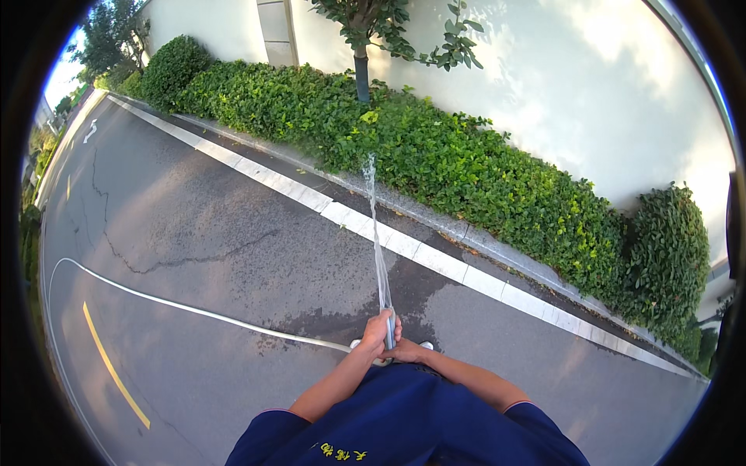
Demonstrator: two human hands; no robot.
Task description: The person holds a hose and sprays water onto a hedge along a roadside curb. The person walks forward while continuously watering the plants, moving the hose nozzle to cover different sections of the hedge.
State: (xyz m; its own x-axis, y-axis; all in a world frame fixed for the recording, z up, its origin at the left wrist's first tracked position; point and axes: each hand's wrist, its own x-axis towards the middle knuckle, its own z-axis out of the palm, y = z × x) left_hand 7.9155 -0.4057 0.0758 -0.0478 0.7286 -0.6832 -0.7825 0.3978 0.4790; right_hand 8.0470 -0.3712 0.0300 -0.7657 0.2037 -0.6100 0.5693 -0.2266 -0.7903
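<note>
My left hand (379,331) is wrapped around a grey hose nozzle (390,335) in front of my waist. Lower down, my right hand (406,351) grips the back end of the same nozzle, close to where the hose joins. A stream of water (377,250) shoots from the nozzle's tip, away from me, and breaks up near the lower edge of the green hedge (408,151). The pale hose (215,314) leaves my hands to the left and curves back across the asphalt. My fingers partly hide the nozzle and the joint.
A stone kerb (431,215) and a white painted line (402,244) run along the hedge. Behind it stand a tree trunk (361,76) and a pale wall (553,87). Dark wet patches (344,326) mark the asphalt road (204,361). A rounded shrub (667,256) grows at the right.
</note>
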